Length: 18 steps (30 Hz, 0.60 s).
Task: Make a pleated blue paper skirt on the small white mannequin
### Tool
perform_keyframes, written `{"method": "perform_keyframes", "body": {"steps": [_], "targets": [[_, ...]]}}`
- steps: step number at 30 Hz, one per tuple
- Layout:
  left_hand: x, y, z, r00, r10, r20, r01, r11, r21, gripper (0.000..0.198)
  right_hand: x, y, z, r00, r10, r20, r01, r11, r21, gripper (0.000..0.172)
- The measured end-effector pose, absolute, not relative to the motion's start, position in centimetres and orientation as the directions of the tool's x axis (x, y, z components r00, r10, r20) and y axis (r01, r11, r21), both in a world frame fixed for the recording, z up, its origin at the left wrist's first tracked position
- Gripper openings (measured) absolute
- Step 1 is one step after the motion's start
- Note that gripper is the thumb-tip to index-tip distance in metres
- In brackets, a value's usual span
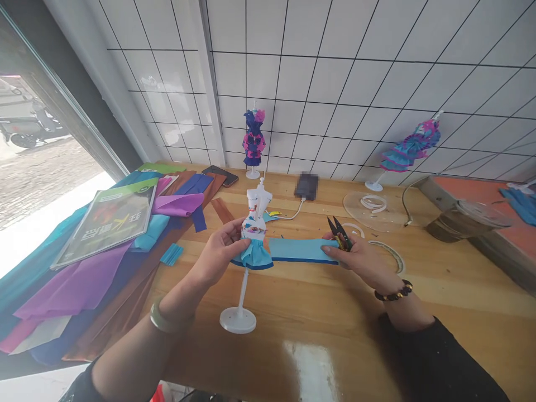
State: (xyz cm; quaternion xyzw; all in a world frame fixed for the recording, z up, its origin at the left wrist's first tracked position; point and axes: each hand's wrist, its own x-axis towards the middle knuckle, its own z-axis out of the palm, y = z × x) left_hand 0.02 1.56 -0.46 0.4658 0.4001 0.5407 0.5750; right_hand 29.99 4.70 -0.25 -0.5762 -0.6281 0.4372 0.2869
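A small white dress-form mannequin (258, 202) stands on a round white base (238, 320), leaning slightly. Around its waist runs a gathered light-blue crepe paper skirt (256, 255) with a dark blue hem. My left hand (221, 245) pinches the mannequin and the skirt's top edge at the waist. From the skirt a flat light-blue paper strip (299, 250) stretches right, edged in dark blue. Its far end is between the thumb and fingers of my right hand (355, 254). The same hand also holds dark-bladed scissors (340, 233), blades apart and pointing up and away.
Coloured paper sheets (75, 290) and a packaged booklet (111, 220) cover the left side. Two dressed mannequins (253, 137) (412, 146) stand by the tiled wall. A phone (221, 176), a cabled dark device (307, 186), a clear disc with white cord (374, 204) and a brown container (464, 220) lie behind.
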Motion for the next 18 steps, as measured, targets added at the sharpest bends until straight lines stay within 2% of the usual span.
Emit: {"method": "perform_keyframes", "body": {"steps": [4, 6, 9, 12, 15, 18], "targets": [[0.1, 1.5, -0.2, 0.113, 0.993, 0.019, -0.260, 0.011, 0.966, 0.049, 32.5, 5.6, -0.8, -0.191, 0.977, -0.097, 0.671, 0.058, -0.740, 0.033], [0.2, 1.4, 0.0, 0.126, 0.992, 0.008, -0.278, 0.028, 0.960, 0.050, 33.4, 6.1, -1.2, -0.137, 0.990, -0.033, 0.766, 0.085, -0.637, 0.031], [0.5, 1.3, 0.1, 0.129, 0.992, -0.005, -0.305, 0.045, 0.951, 0.054, 33.4, 6.4, -1.8, -0.034, 0.986, 0.164, 0.868, 0.110, -0.483, 0.034], [0.7, 1.2, -0.1, 0.134, 0.991, -0.003, -0.315, 0.046, 0.948, 0.057, 31.6, 5.9, -2.3, -0.155, 0.940, 0.304, 0.889, 0.267, -0.371, 0.038], [0.8, 1.1, -0.2, 0.133, 0.991, -0.002, -0.319, 0.045, 0.947, 0.059, 29.0, 4.9, -3.0, -0.363, 0.903, 0.230, 0.878, 0.414, -0.239, 0.043], [0.8, 1.1, -0.2, 0.099, 0.995, 0.007, -0.329, 0.026, 0.944, 0.062, 27.6, 4.3, -3.8, -0.444, 0.878, 0.179, 0.883, 0.463, -0.082, 0.044]]}}
